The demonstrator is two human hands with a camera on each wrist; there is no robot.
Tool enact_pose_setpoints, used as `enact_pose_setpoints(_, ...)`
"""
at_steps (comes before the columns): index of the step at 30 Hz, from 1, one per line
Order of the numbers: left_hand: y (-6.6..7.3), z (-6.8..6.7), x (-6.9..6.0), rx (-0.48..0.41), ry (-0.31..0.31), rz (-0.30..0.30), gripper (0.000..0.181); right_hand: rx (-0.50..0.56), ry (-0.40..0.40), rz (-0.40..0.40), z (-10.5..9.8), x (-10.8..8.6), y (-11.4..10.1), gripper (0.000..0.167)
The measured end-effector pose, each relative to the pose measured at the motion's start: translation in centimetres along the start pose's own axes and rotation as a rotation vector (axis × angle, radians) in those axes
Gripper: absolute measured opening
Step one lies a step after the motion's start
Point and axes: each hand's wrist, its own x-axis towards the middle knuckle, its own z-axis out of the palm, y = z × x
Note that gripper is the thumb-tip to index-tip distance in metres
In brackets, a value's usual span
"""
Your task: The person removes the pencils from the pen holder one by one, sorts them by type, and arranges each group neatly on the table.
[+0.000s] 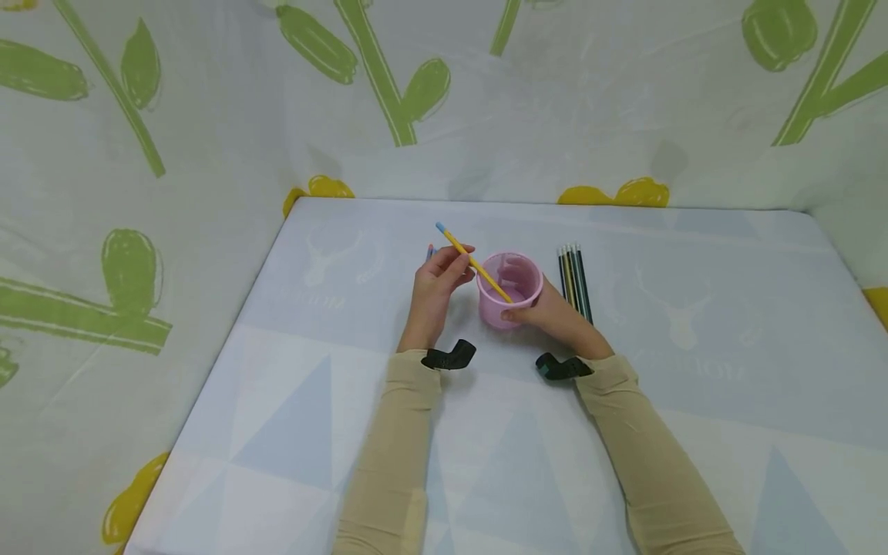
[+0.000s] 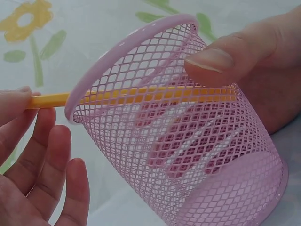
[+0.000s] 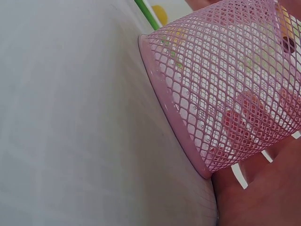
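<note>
My left hand (image 1: 432, 297) pinches a yellow pencil (image 1: 454, 242) with a blue end between thumb and fingertips. The pencil slants down through the rim of a pink mesh pencil cup (image 1: 494, 314), so its lower part shows through the mesh in the left wrist view. From the right side, my right hand (image 1: 567, 317) grips the cup, thumb on the near side and fingers round the far side. In the left wrist view the cup (image 2: 225, 193) appears tilted. No other pencil is visible inside it.
Several dark pencils (image 1: 574, 281), one with a yellowish stripe, lie side by side just right of the right hand. Pencil ends (image 1: 430, 250) peek out behind the left hand, mostly hidden. A pale patterned cloth (image 1: 277, 432) covers the table, and leaf-printed fabric (image 1: 229, 154) hangs around it.
</note>
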Motion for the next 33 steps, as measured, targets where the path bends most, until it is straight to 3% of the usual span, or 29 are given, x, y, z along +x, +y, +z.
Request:
enact_pose_setpoints(7, -1.7, -0.2, 0.8, 0.02, -0.014, -0.01, 0.029, -0.009, 0.0, -0.004, 0.1, -0.4, -1.2, 0.083)
enact_pose_setpoints(18, -2.1, 0.1, 0.8, 0.146, -0.05, -0.038, 0.03, 0.02, -0.008, -0.039, 0.1, -0.3, -1.2, 0.081)
enact_pose_setpoints(33, -2.3, 0.1, 0.6, 0.162, -0.055, -0.049, 0.031, 0.023, -0.006, -0.017, 0.1, -0.2, -0.9, 0.082)
